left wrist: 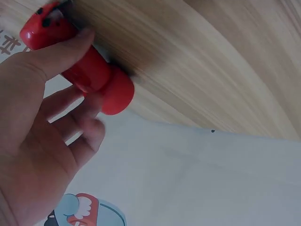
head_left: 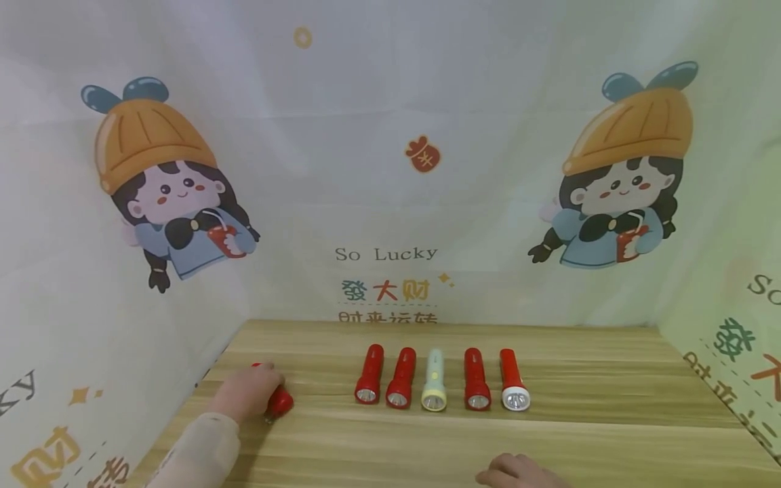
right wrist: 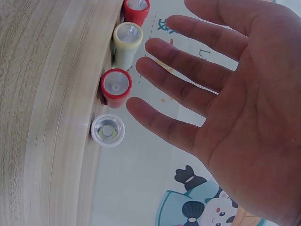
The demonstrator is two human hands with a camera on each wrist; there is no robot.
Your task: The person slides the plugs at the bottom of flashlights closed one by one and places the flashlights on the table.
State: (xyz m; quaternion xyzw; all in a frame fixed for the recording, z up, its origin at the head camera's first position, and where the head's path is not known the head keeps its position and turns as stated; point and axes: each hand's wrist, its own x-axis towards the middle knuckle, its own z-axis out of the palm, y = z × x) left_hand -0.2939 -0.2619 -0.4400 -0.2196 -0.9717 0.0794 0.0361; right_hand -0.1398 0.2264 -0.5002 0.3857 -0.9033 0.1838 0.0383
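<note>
My left hand (head_left: pixel 250 392) is at the left side of the table and grips a red flashlight (head_left: pixel 281 402). In the left wrist view, the thumb lies across the body of the red flashlight (left wrist: pixel 89 70), the fingers are on its other side, and its wider end points away from the palm. Some fingers are partly hidden behind it. My right hand (head_left: pixel 518 471) is near the table's front edge, holding nothing. In the right wrist view, the right hand (right wrist: pixel 235 89) has its fingers spread and nearly straight, apart from the flashlights.
Several flashlights lie in a row, lens ends toward me: a red one (head_left: pixel 369 373) leftmost, a pale green one (head_left: pixel 434 373) mid-row, and a red one with a white rim (head_left: pixel 511 373) rightmost. The wooden table (head_left: pixel 610 393) meets a printed cloth (head_left: pixel 518 271) at the back and sides.
</note>
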